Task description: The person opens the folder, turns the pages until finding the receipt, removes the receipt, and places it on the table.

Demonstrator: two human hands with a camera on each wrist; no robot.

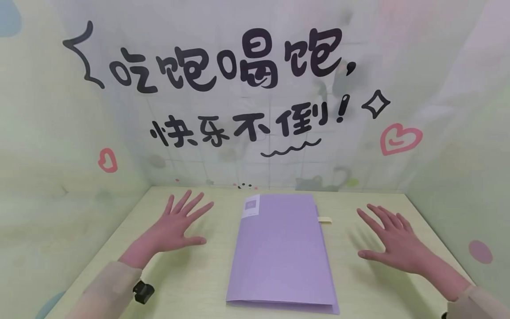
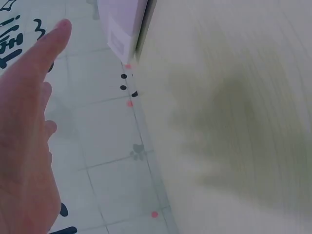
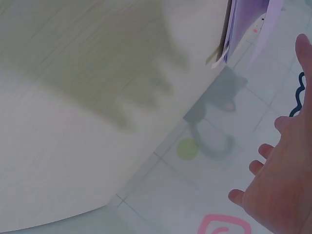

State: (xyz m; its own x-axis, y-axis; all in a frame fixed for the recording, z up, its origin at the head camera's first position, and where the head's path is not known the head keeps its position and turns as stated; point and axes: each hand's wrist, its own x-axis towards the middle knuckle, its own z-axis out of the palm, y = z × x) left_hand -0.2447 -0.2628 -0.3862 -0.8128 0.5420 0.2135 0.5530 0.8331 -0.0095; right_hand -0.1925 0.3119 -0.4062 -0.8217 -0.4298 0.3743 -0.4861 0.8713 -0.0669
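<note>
A closed purple folder (image 1: 280,252) lies in the middle of the table, with a white label (image 1: 251,206) at its top left corner. From its right edge sticks a small cream tab (image 1: 325,220). My left hand (image 1: 175,228) hovers to the left of the folder, fingers spread and holding nothing. On the other side my right hand (image 1: 398,243) is held over the table, its fingers spread too and apart from the folder. Each wrist view catches an end of the folder (image 2: 122,27) (image 3: 246,24) near the top, and the hands' shadows fall on the tabletop.
The pale wood table (image 1: 199,274) is enclosed by printed curtains at the left, right and back. Large black lettering (image 1: 255,57) and pink hearts (image 1: 400,139) decorate them. A black wrist strap piece (image 1: 143,292) shows by the left sleeve (image 1: 109,285).
</note>
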